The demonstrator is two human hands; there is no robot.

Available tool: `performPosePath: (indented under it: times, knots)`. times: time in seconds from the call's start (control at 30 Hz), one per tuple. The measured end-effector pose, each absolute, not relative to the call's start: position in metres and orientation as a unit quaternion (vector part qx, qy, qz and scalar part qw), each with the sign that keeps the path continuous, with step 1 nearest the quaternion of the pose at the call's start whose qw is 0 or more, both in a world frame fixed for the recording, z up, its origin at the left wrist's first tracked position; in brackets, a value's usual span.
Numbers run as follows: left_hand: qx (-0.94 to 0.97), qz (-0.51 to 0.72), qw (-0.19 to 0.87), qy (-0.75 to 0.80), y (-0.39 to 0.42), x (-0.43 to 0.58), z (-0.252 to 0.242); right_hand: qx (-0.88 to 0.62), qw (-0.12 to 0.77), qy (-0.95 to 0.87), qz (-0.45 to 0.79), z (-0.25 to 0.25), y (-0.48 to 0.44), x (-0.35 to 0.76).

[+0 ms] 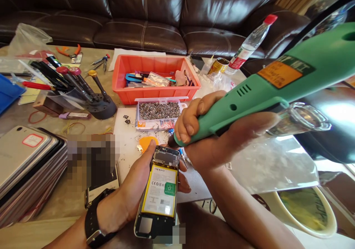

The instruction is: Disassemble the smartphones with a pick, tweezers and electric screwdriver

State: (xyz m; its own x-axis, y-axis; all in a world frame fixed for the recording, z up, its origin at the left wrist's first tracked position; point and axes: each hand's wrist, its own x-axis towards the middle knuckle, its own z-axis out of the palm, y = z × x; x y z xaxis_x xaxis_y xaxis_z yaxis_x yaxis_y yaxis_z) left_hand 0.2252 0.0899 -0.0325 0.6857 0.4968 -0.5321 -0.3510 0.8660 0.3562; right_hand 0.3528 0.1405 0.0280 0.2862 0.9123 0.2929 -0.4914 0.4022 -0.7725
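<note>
My left hand (138, 175), with a black watch on its wrist, grips an opened smartphone (155, 212). The phone's back cover is off, so its white battery (160, 190) with a yellow border shows. Wrapped round a green electric screwdriver (244, 94) is my right hand (205, 142). The tool's black nose points down at the phone's top end, close to the upper edge. Whether its bit touches a screw I cannot make out. Just beyond the phone lie an orange pick (148, 144) and scattered tiny screws on a white mat (124, 130).
A clear box of screws (159, 110) stands before a red-orange bin (155, 94). To the left are a screwdriver stand (101, 106) and a stack of phones (27, 160). A water bottle (249, 47) and a can (219, 65) are at the back right.
</note>
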Motion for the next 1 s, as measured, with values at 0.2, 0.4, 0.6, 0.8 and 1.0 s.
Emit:
performPosePath:
  times: [0.2,0.4,0.6,0.8,1.0]
  knots:
    - [0.12,0.233,0.92,0.291,0.087,0.225,-0.036,-0.281,0.723,-0.418,0.472,0.027,0.141,0.352]
    - [0.112,0.233,0.92,0.293,0.088,0.227,-0.035,-0.269,0.719,-0.427,0.478,0.026,0.143,0.352]
    - [0.11,0.227,0.918,0.307,0.089,0.226,-0.033,-0.284,0.712,-0.44,0.467,0.03,0.141,0.355]
    - [0.109,0.236,0.92,0.294,0.09,0.227,-0.032,-0.261,0.735,-0.415,0.468,0.034,0.139,0.351]
    - [0.09,0.247,0.929,0.261,0.087,0.227,-0.044,-0.249,0.737,-0.411,0.475,0.034,0.142,0.344]
